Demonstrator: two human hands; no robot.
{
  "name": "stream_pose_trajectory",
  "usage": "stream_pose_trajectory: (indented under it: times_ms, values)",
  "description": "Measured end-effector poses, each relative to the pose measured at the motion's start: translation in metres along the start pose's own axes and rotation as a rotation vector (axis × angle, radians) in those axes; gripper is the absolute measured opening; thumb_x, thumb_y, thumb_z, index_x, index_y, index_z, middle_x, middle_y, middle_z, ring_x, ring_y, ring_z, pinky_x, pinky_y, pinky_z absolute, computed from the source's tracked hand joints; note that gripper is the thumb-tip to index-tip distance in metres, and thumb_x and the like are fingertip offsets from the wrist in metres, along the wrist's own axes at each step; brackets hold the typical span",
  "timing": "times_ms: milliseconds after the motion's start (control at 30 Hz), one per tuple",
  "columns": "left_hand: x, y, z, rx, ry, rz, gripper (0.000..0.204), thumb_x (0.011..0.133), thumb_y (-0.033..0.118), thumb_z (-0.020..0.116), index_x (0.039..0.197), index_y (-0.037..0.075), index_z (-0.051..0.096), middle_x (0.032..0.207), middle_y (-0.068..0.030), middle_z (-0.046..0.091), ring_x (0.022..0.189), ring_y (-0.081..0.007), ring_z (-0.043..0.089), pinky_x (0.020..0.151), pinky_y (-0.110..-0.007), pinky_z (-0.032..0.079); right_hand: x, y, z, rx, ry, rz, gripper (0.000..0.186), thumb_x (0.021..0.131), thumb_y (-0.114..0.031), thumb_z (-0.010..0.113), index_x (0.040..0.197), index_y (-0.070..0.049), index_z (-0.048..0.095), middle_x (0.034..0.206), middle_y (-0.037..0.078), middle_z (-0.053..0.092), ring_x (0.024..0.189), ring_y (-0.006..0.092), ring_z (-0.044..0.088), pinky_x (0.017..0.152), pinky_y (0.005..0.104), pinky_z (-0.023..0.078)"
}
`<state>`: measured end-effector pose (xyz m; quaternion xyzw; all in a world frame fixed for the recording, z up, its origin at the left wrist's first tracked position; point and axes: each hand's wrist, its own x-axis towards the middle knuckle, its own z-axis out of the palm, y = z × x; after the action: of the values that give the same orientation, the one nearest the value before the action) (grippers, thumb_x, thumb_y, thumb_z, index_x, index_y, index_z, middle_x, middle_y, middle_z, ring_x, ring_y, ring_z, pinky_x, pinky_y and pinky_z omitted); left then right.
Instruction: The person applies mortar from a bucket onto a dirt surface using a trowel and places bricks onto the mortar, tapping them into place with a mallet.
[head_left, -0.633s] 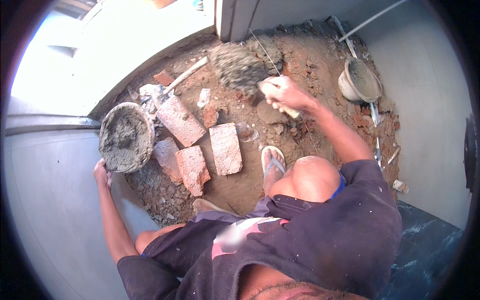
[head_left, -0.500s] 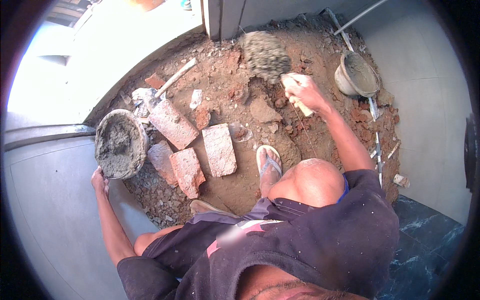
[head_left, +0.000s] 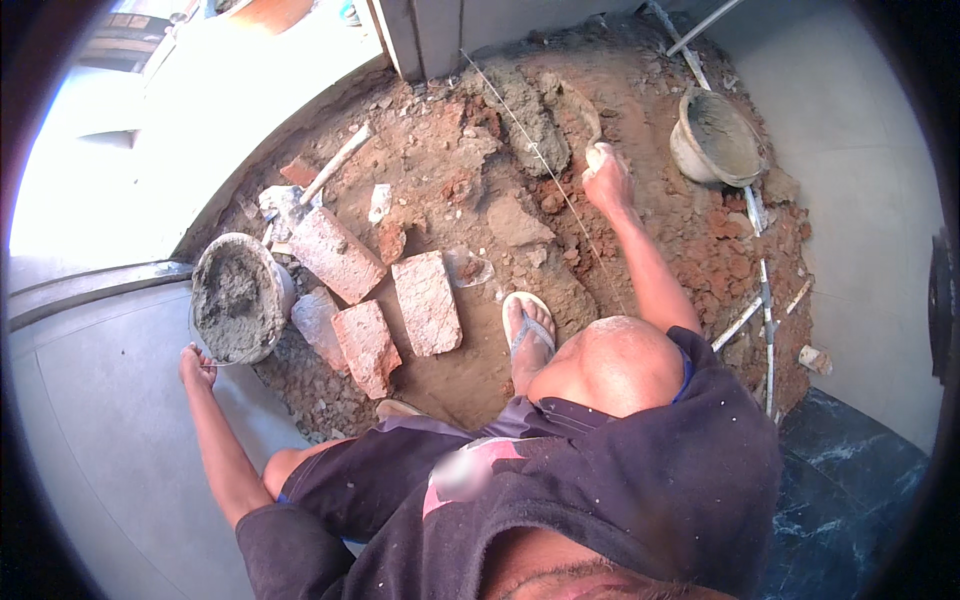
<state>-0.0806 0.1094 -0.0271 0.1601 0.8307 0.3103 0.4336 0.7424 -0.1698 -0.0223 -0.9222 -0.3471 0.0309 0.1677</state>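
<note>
trowel (head_left: 591, 116) partly hidden, shirt print (head_left: 461, 474) blurred

We identify a construction site: rubble-strewn earth ground (head_left: 425, 145), loose bricks (head_left: 428, 303), a basin (head_left: 284, 287) of grey mortar (head_left: 236, 305) and a taut string line (head_left: 537, 152), beside a smooth grey wall (head_left: 860, 210) and dark marbled tiles (head_left: 840, 475).

From where I stand, I see both arms of the person spread wide apart. The left arm (head_left: 228, 445) rises along the left side of the frame, and its hand (head_left: 198, 368) is at middle left, with fingers bent. The right arm (head_left: 655, 268) reaches to the upper middle, slightly right; there the right hand (head_left: 608, 184) is closed tightly, its wrist (head_left: 624, 214) nearly straight with the forearm.
</note>
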Motion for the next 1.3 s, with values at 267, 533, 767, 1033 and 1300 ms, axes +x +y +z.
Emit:
stream_pose_trajectory:
  times_ms: [267, 533, 767, 1033, 1300]
  values:
    - [-0.106, 0.086, 0.084, -0.262, -0.238, 0.211, 0.025, 0.094, 0.029, 0.062, 0.089, 0.007, 0.052, 0.053, 0.0069, 0.028, 0.039, -0.0064, 0.020, 0.037, -0.024, 0.017, 0.009, 0.023, -0.043, 0.187, -0.021, 0.012, 0.051, 0.078, -0.016, 0.075, 0.126, -0.009, 0.057, 0.112, 0.020, 0.068, 0.106, 0.0382, 0.064, 0.089, 0.0450, 0.051]
    - [-0.211, 0.132, 0.089, -0.208, -0.312, 0.358, 0.032, 0.098, 0.031, 0.059, 0.093, 0.000, 0.055, 0.051, 0.0109, 0.025, 0.037, -0.0028, 0.018, 0.035, -0.022, 0.013, -0.028, -0.002, -0.086, 0.323, 0.099, -0.107, 0.052, 0.080, -0.014, 0.076, 0.126, -0.005, 0.056, 0.110, 0.021, 0.067, 0.103, 0.0353, 0.066, 0.088, 0.0407, 0.052]
    - [-0.313, 0.145, 0.081, -0.242, -0.533, 0.456, 0.034, 0.099, 0.032, 0.061, 0.104, -0.001, 0.055, 0.057, 0.0106, 0.031, 0.043, -0.0020, 0.025, 0.039, -0.020, 0.020, -0.035, -0.042, -0.109, 0.461, 0.211, -0.248, 0.051, 0.083, -0.020, 0.075, 0.126, 0.000, 0.055, 0.117, 0.020, 0.064, 0.108, 0.0308, 0.062, 0.095, 0.0394, 0.048]
    - [-0.353, 0.121, 0.116, 0.004, -0.781, 0.575, 0.029, 0.096, 0.029, 0.063, 0.101, 0.000, 0.063, 0.060, 0.0104, 0.040, 0.047, -0.0008, 0.030, 0.042, -0.019, 0.023, -0.077, -0.136, -0.128, 0.498, 0.078, -0.628, 0.044, 0.084, -0.018, 0.073, 0.122, -0.002, 0.057, 0.115, 0.019, 0.064, 0.103, 0.0343, 0.064, 0.092, 0.0417, 0.049]
    - [-0.370, 0.089, 0.165, 0.360, -0.872, 0.677, 0.020, 0.094, 0.027, 0.063, 0.093, 0.006, 0.064, 0.063, 0.0095, 0.041, 0.051, -0.0033, 0.031, 0.045, -0.022, 0.024, -0.115, -0.170, -0.110, 0.755, -0.043, -0.677, 0.043, 0.084, -0.013, 0.074, 0.120, -0.003, 0.055, 0.103, 0.017, 0.065, 0.090, 0.0304, 0.067, 0.079, 0.0400, 0.053]
